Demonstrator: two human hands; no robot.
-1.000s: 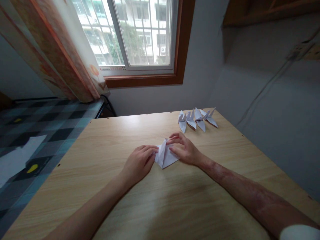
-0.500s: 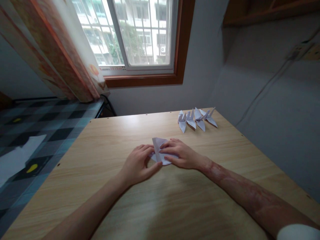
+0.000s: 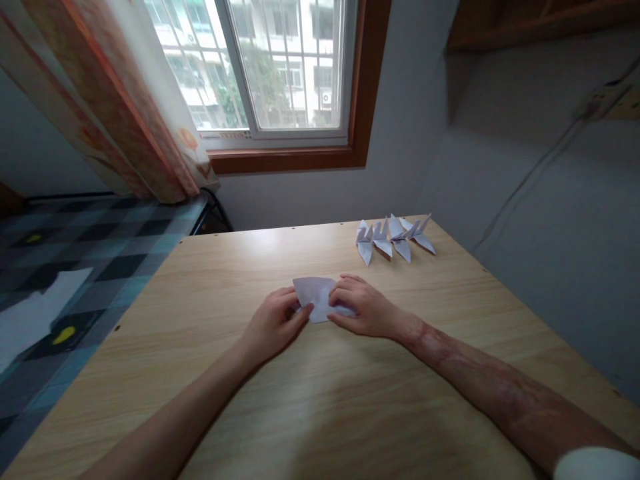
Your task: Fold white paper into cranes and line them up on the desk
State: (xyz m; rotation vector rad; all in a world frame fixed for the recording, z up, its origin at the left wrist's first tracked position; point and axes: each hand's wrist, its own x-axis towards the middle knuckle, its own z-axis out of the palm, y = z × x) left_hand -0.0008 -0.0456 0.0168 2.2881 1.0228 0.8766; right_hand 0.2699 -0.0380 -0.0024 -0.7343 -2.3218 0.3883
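Observation:
A partly folded white paper [image 3: 316, 295] lies flat on the wooden table [image 3: 310, 400], near its middle. My left hand [image 3: 273, 325] pinches the paper's left edge with its fingertips. My right hand [image 3: 364, 309] presses on the paper's right side, fingers laid over it. Part of the paper is hidden under my right fingers.
Several finished white paper cranes [image 3: 393, 238] stand in a row at the table's far right. A window [image 3: 280, 67] with a patterned curtain [image 3: 125, 100] is behind. A bed with a checked cover [image 3: 60, 267] and a white sheet [image 3: 30, 317] lies to the left.
The paper's raised flap has been folded over to the left and now lies flat. Both hands shifted slightly left with it.

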